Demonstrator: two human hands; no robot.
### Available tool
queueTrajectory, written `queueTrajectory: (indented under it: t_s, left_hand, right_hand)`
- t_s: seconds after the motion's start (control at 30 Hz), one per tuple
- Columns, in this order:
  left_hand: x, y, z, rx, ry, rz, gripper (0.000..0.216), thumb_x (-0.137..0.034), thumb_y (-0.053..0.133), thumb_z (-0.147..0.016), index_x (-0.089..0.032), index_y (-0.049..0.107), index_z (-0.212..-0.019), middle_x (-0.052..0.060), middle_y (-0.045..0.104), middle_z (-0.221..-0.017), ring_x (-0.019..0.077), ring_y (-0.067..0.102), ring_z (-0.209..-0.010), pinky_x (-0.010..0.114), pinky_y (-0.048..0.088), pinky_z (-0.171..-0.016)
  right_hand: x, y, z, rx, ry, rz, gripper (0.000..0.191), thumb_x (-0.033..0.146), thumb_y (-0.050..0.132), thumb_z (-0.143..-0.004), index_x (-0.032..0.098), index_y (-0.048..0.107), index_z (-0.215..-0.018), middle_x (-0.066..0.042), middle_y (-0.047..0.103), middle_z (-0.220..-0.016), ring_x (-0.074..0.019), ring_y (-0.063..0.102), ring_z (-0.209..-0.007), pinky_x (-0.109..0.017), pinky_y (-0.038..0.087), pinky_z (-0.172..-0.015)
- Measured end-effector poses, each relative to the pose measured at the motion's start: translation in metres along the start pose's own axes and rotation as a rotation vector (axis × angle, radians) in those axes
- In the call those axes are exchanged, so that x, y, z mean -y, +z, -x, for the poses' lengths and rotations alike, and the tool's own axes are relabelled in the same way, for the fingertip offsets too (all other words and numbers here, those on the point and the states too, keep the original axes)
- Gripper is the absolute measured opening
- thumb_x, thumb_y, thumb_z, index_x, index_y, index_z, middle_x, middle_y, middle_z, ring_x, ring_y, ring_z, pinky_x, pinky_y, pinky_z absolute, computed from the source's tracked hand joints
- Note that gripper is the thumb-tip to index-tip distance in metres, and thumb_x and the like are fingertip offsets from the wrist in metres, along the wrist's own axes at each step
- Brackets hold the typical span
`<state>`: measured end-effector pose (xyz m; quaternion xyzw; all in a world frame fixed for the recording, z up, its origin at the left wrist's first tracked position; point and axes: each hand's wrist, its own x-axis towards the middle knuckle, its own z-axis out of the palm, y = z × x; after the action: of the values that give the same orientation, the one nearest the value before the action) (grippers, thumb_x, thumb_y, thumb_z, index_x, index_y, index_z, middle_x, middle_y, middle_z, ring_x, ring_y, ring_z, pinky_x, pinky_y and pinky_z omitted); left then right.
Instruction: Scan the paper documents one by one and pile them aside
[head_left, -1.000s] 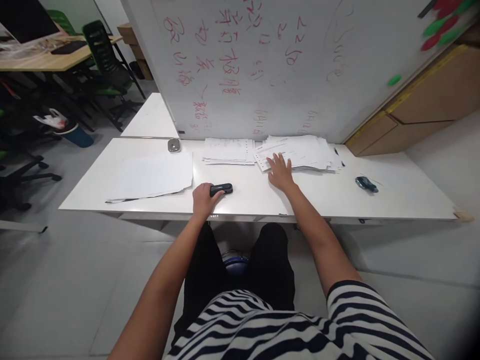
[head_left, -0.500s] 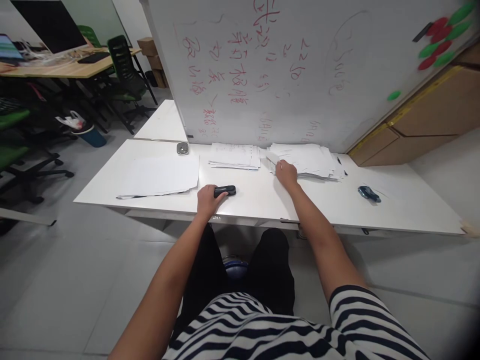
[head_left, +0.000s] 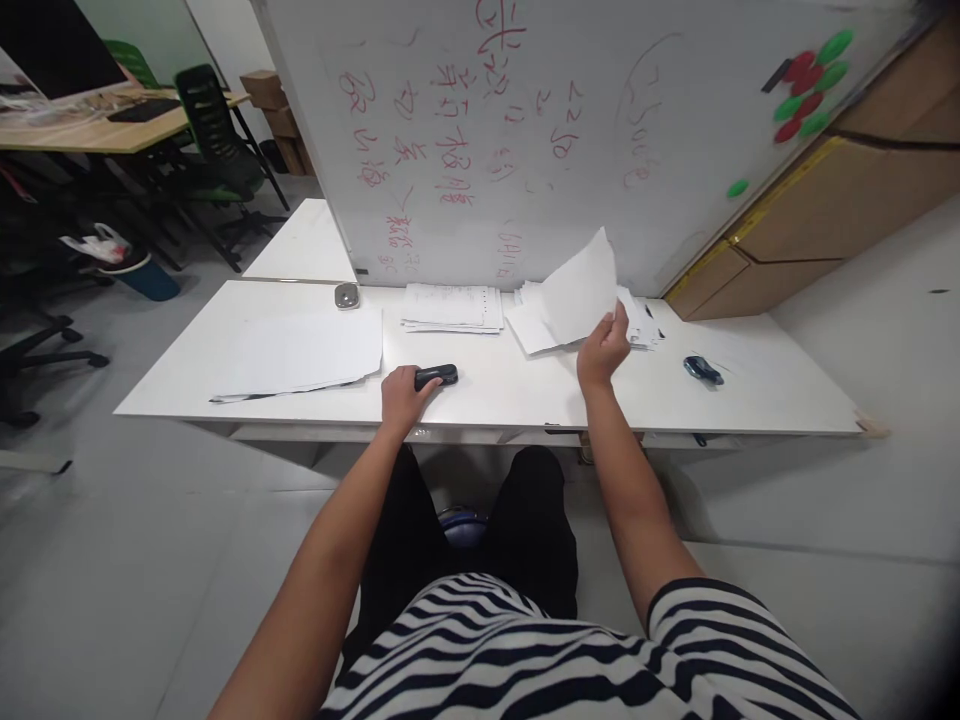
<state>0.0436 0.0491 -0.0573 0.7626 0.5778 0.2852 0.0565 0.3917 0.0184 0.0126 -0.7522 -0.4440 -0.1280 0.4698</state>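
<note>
My left hand (head_left: 400,396) is closed around a black stapler (head_left: 437,376) that rests on the white table (head_left: 510,390) near its front edge. My right hand (head_left: 604,349) pinches a few white sheets (head_left: 576,295) and holds them raised and tilted above the table. Just behind the raised sheets lies a loose paper pile (head_left: 637,318) against the whiteboard. A second, neater paper stack (head_left: 452,307) lies left of it.
Large white sheets (head_left: 300,353) lie at the table's left. A small metal object (head_left: 346,295) sits behind them. A dark blue tool (head_left: 702,370) lies at the right. A whiteboard (head_left: 525,130) with red writing stands behind. Chairs and a desk stand at far left.
My right hand went from flat on the right pile to pinching sheets and lifting them off it. My left hand stayed on the stapler.
</note>
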Motion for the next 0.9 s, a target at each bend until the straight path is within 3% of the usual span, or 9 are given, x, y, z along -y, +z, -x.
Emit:
queueTrajectory:
  t_s: [0.1, 0.27, 0.47, 0.6, 0.7, 0.8, 0.9]
  left_hand:
    - [0.000, 0.000, 0.000, 0.010, -0.006, 0.008, 0.044, -0.060, 0.054, -0.081, -0.020, 0.060, -0.099, 0.010, 0.063, -0.090, 0.0273, 0.058, -0.091, 0.038, 0.041, -0.080]
    - [-0.001, -0.001, 0.000, -0.001, -0.006, 0.004, 0.044, -0.060, 0.054, -0.081, -0.020, 0.059, -0.099, 0.010, 0.063, -0.091, 0.0272, 0.058, -0.092, 0.038, 0.041, -0.080]
    - [-0.002, -0.002, 0.001, -0.013, 0.009, 0.005, 0.042, -0.059, 0.055, -0.081, -0.020, 0.060, -0.098, 0.010, 0.064, -0.092, 0.0265, 0.059, -0.091, 0.037, 0.042, -0.080]
    - [-0.003, -0.003, 0.001, -0.016, 0.005, -0.004, 0.042, -0.058, 0.055, -0.081, -0.020, 0.060, -0.099, 0.010, 0.064, -0.092, 0.0269, 0.059, -0.092, 0.037, 0.042, -0.080]
    - [-0.003, -0.003, 0.002, -0.019, -0.001, 0.001, 0.042, -0.059, 0.055, -0.081, -0.021, 0.060, -0.097, 0.010, 0.064, -0.092, 0.0267, 0.059, -0.092, 0.037, 0.042, -0.081]
    - [-0.002, -0.002, 0.001, -0.004, -0.002, 0.020, 0.042, -0.059, 0.054, -0.081, -0.021, 0.060, -0.097, 0.010, 0.064, -0.091, 0.0269, 0.059, -0.092, 0.038, 0.042, -0.082]
    - [-0.001, -0.005, 0.000, -0.024, 0.001, 0.068, 0.045, -0.057, 0.054, -0.082, -0.019, 0.058, -0.105, 0.012, 0.064, -0.100, 0.0287, 0.057, -0.101, 0.040, 0.041, -0.088]
  right_hand:
    - [-0.010, -0.003, 0.015, 0.177, -0.276, 0.122, 0.051, 0.029, 0.016, -0.097, 0.019, 0.046, -0.137, -0.014, 0.049, -0.139, -0.0245, 0.034, -0.137, -0.047, 0.031, -0.107]
    - [-0.027, 0.021, 0.033, 0.538, -0.568, 0.320, 0.049, 0.017, 0.029, -0.091, 0.021, 0.046, -0.137, -0.011, 0.031, -0.152, -0.0262, 0.019, -0.143, -0.054, 0.019, -0.111]
    - [-0.037, 0.044, 0.031, 0.656, -0.597, 0.417, 0.062, 0.013, 0.039, -0.084, 0.017, 0.032, -0.145, -0.014, 0.025, -0.154, -0.0294, 0.019, -0.143, -0.059, 0.014, -0.110]
    - [-0.028, 0.046, 0.022, 0.646, -0.547, 0.366, 0.051, 0.010, 0.034, -0.086, 0.016, 0.047, -0.136, -0.013, 0.042, -0.146, -0.0278, 0.030, -0.139, -0.058, 0.010, -0.112]
    - [-0.013, 0.032, 0.022, 0.562, -0.406, 0.180, 0.046, 0.013, 0.030, -0.089, 0.016, 0.056, -0.128, -0.013, 0.061, -0.127, -0.0249, 0.051, -0.122, -0.050, 0.022, -0.112]
    - [0.005, 0.005, 0.037, 0.267, -0.013, -0.082, 0.048, 0.033, 0.025, -0.095, 0.014, 0.052, -0.130, -0.015, 0.066, -0.113, -0.0255, 0.061, -0.106, -0.044, 0.045, -0.095]
    - [0.024, -0.021, 0.071, 0.001, 0.398, -0.427, 0.060, 0.054, 0.018, -0.093, 0.016, 0.049, -0.129, -0.014, 0.066, -0.110, -0.0241, 0.064, -0.103, -0.040, 0.053, -0.082]
